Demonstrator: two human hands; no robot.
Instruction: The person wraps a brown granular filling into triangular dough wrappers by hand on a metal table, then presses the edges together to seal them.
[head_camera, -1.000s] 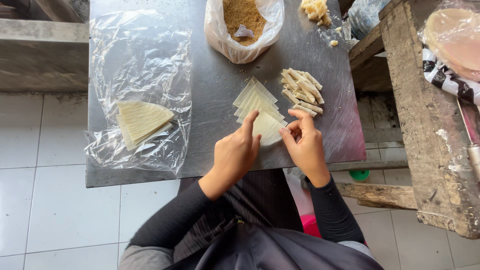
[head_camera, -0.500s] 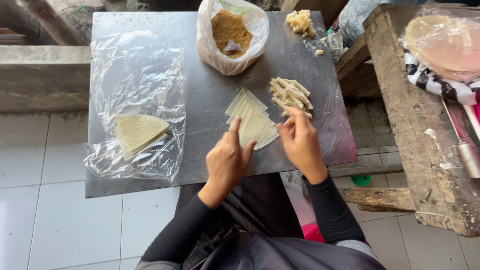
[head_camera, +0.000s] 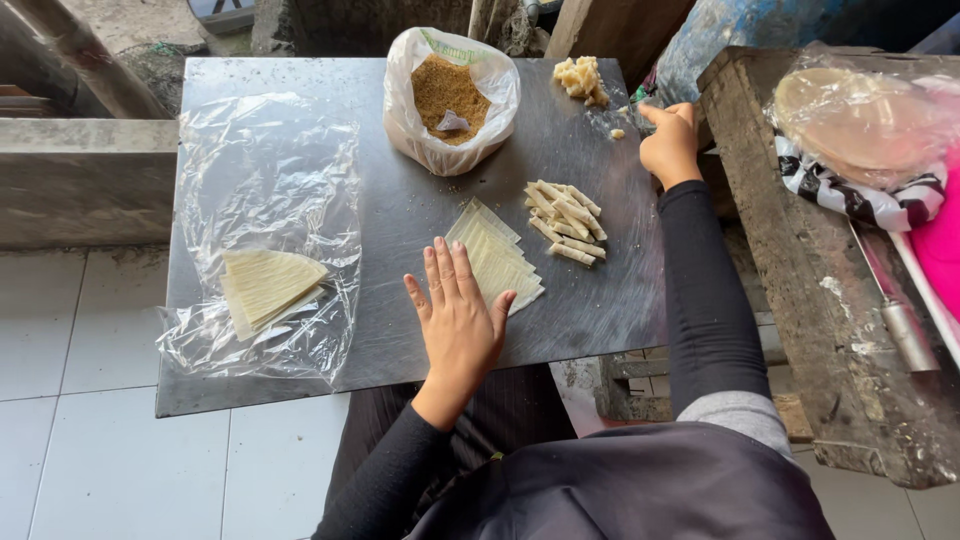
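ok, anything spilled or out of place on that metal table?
Minor only: a few loose crumbs lie on the metal table below the pale yellow chunks, near the right hand. The plastic sheet is crumpled. The wrapper stack under the left hand and the rolled sticks look tidy.

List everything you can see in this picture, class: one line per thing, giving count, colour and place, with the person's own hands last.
metal table: one, grey, centre.
bag of crumbs: one, white with brown filling, table top.
fanned wrappers: one stack, pale yellow, table middle.
rolled pieces: one pile, cream, right of the fanned wrappers.
pale chunks: one small heap, far right corner.
plastic sheet: one, clear, table left.
wedge stack: one, pale yellow, on the plastic sheet.
wooden bench: one, weathered, right.
left hand: flat, fingers on the fanned wrappers.
right hand: at the table's far right edge.
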